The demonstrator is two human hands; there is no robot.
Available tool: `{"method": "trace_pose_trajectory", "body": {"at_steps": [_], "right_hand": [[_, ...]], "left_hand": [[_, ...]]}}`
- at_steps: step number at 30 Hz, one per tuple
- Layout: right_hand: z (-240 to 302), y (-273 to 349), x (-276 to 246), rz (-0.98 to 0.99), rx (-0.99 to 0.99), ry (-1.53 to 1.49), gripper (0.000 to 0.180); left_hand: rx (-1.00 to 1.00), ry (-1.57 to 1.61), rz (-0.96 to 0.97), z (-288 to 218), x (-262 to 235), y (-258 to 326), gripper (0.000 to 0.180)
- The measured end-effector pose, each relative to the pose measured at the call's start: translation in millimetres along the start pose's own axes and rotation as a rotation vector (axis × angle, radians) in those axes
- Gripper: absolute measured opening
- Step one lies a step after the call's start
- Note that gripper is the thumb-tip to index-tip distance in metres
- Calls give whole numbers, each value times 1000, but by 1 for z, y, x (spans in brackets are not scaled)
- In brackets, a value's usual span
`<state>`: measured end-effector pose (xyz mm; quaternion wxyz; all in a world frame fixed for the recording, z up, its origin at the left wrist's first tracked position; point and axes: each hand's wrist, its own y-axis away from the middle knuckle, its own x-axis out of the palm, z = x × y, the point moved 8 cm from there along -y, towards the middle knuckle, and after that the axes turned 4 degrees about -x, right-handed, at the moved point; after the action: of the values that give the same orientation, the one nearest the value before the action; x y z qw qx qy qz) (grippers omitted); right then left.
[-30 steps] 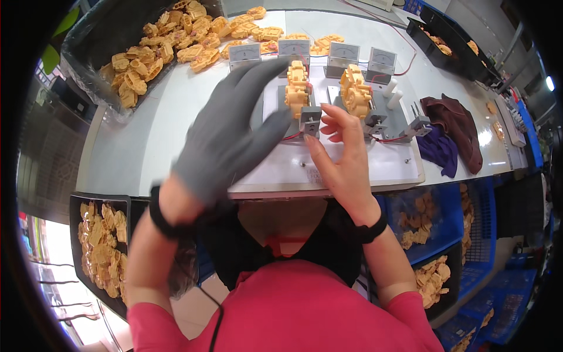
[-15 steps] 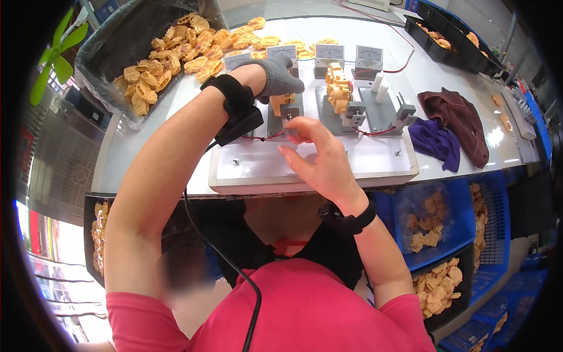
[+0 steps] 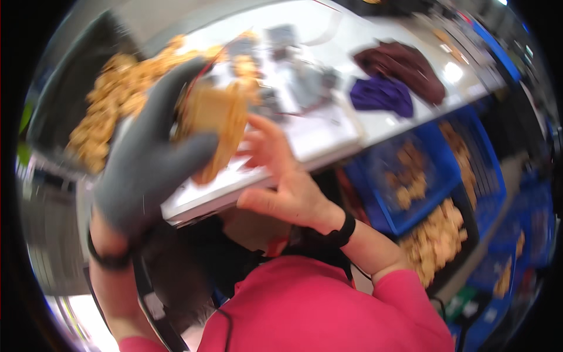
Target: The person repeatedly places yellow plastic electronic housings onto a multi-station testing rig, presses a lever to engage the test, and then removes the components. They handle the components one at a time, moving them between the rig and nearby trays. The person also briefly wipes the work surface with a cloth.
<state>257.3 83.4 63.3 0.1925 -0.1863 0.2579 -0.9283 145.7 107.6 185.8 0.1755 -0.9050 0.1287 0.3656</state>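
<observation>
since half a second ago your gloved left hand (image 3: pixel 149 170) has come back from the far side of the tabletop (image 3: pixel 328 126) and now sits close under the camera, fingers (image 3: pixel 187 155) closed around a tan, ribbed, roughly disc-shaped part (image 3: pixel 220 126); blur hides its finer detail. item in hand: that part, lifted off the surface, above the near edge of the white work plate (image 3: pixel 193 196). your bare right hand (image 3: pixel 281 182) is just beside it, fingers spread and holding nothing, fingertips near the part's right rim; whether they touch it, you cannot tell. likely meaning: one piece picked from stock and brought in for handling. remaining stock: heap of tan parts (image 3: pixel 111 114) at the far left corner. dark red cloth (image 3: pixel 404 70) and purple cloth (image 3: pixel 381 97) toward the right edge. small grey fixtures (image 3: pixel 305 82) mid-tabletop. open room: bare white strip along the near edge, right of your hands. blue bins (image 3: pixel 410 176) with more parts below the right edge.
</observation>
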Motion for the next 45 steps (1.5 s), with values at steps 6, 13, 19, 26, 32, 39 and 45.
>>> {"method": "trace_pose_trajectory", "body": {"at_steps": [6, 13, 19, 26, 32, 39, 45], "right_hand": [[-35, 131, -69, -203, 681, -219, 59], [-79, 344, -313, -1050, 914, 257, 52], [-34, 351, -406, -1335, 554, 524, 43], [36, 178, -281, -857, 428, 577, 18], [45, 11, -83, -20, 190, 987, 15], [-5, -32, -61, 259, 117, 1185, 13], [-15, -31, -66, 253, 142, 1187, 13]], "left_hand": [[-11, 44, 310, 6, 86, 50, 76], [-243, 110, -198, 59, -5, 96, 63], [-409, 110, -685, 127, -43, 141, 47], [-557, 211, -867, 207, -32, 182, 43], [-479, 148, -686, 228, -3, 178, 51], [-476, 312, -737, 250, 17, 186, 52], [-617, 160, -689, 258, 7, 183, 42]]}}
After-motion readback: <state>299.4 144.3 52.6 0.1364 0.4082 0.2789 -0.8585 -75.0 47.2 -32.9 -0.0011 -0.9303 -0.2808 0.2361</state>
